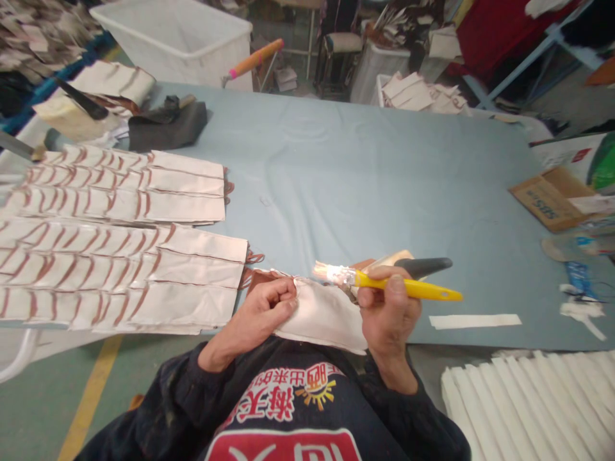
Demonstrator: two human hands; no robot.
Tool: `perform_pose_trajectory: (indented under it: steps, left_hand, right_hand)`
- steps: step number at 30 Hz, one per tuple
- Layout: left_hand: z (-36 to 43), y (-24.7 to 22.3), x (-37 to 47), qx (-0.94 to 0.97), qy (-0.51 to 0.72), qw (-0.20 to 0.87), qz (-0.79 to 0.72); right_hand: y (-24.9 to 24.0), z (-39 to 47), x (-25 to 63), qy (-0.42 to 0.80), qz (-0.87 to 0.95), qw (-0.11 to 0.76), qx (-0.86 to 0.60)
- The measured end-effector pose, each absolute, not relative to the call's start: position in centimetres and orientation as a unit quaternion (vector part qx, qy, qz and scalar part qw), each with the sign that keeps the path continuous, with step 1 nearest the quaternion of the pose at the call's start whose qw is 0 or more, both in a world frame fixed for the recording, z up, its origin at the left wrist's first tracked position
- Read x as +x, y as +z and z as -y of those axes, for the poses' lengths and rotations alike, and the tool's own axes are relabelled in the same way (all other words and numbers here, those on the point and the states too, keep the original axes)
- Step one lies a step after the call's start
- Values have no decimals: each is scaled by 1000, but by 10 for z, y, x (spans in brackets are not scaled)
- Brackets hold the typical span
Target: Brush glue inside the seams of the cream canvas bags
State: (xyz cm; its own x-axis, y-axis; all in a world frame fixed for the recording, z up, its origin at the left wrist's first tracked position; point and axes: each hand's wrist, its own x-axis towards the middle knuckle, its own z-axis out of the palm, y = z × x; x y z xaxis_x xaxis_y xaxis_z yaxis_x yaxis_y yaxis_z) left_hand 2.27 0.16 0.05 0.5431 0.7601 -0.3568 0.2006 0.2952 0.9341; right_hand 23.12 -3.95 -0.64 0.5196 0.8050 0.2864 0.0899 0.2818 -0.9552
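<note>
My right hand (391,307) is closed around a yellow-handled paintbrush (413,288), whose pale, white-coated bristles point left. Below the brush lies a cream fabric piece (327,314) at the table's front edge. My left hand (264,314) pinches the left end of this piece, where some brown material shows. Behind my right hand sits another dark-handled tool (425,265), partly hidden, beside something pale. To the left, stacked cream pieces with brown edges (192,262) overlap in rows, brown strings trailing from their right ends.
A blue-grey cover lies on the table (336,166). At the far left are dark cloth (168,125) and bundled fabric. A cardboard box (550,198) and a white strip (475,321) lie to the right. White bins (177,32) stand behind; stacked white rolls (528,397) are at front right.
</note>
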Motion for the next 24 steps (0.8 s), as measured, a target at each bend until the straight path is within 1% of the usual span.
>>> perform_pose_trajectory:
  steps: [1,3,7,9,11,14,17,19,22,24]
  left_hand:
    - [-3,1,20,552,203,681,-436]
    - [-5,4,17,555,196,683,-433]
    - [-4,13,15,574,195,682,-409]
    - [-1,15,16,562,193,694,-406]
    - [2,17,17,539,194,708,-414]
    - [4,16,16,505,209,729,-413]
    - [5,17,14,473,208,750,-413]
    - [5,19,13,452,204,761,-418]
    - [7,24,12,433,200,775,-415]
    - [6,26,12,429,198,780,-411]
  right_hand:
    - [0,41,232,288,395,699,-522]
    - [12,43,233,324,396,701,-496]
    - [17,43,229,344,471,658,-477]
    - [12,39,225,303,535,621,-486]
    - [7,34,223,228,595,581,-506]
    - [4,33,224,154,622,554,-531]
    - [6,41,226,144,596,573,-543]
    - [8,46,225,158,583,587,-539]
    - [8,48,224,187,601,584,-513]
    - [7,45,225,175,621,576,-502]
